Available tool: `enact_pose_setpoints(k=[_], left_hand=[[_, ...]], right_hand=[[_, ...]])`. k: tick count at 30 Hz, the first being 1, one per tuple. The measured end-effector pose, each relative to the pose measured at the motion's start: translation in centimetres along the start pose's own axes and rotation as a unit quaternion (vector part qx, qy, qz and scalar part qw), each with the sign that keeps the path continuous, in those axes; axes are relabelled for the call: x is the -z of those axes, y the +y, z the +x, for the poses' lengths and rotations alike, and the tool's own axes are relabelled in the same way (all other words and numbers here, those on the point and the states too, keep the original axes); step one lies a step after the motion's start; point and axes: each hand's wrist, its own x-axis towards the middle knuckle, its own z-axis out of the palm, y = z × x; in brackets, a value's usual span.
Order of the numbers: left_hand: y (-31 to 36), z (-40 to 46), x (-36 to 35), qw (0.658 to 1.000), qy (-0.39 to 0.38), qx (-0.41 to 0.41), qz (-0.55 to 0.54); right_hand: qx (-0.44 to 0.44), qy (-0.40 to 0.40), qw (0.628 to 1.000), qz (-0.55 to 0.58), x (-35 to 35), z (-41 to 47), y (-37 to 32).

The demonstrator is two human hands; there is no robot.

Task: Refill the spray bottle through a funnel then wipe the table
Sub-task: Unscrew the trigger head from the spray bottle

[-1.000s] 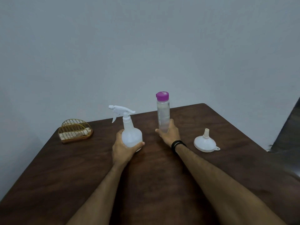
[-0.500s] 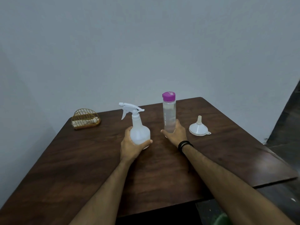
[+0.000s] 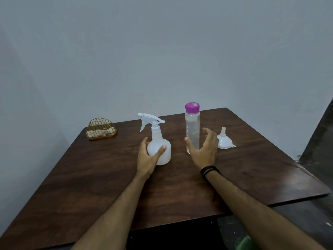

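— So, how will that spray bottle handle?

— Light, I judge: thin white plastic, see-through enough to look nearly empty, so it could tip or slide on the smooth desk. The round belly is the place to steady it, the narrow neck under the trigger head the place to unscrew.

— Where is it relative to the fingers?

— The left hand curls round the belly, thumb laid across the front, fingers behind the far side. It stands upright on the desk.

— And the other hand?

— The right hand is spread wide, fingers loosely bent, holding nothing. The water bottle stands between its thumb and fingers; whether skin touches it I cannot tell.

— How does that one look?

— Tall, clear, slim, with a purple cap on and liquid inside. Heavier and top-heavy, probably, and slick; grip it mid-body.

— The funnel?

— White, mouth down, spout up, just beyond the right fingertips. Stiff and featherlight, I guess.

— Anything else?

— A wire holder well beyond the left fingers, something pale inside.
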Motion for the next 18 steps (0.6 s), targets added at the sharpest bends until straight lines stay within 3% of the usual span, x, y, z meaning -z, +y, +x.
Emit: enact_pose_setpoints(k=[2, 4, 6, 11, 13, 18], left_hand=[[0.3, 0.3, 0.5, 0.999, 0.028, -0.01, -0.04], [0.7, 0.8, 0.9, 0.996, 0.046, -0.028, -0.064], [1.3, 1.3, 1.2, 0.995, 0.037, -0.055, -0.079], [3.9, 1.4, 0.5, 0.988, -0.004, -0.125, -0.087], [4.6, 1.5, 0.0, 0.987, 0.004, -0.128, -0.091], [5.1, 2.3, -1.0, 0.99, 0.024, -0.098, -0.099]], right_hand=[[0.112, -0.001, 0.994, 0.003, -0.1, -1.0, -0.7], [0.161, -0.074, 0.984, 0.033, -0.8, -2.1, -1.5], [0.144, -0.153, 0.976, 0.053, -2.3, -2.7, -2.2], [0.002, -0.321, 0.937, 0.137, -5.7, -1.7, -4.2], [-0.008, -0.343, 0.925, 0.162, -6.2, -1.5, -4.5], [-0.006, -0.315, 0.936, 0.156, -7.2, -2.1, -3.8]])
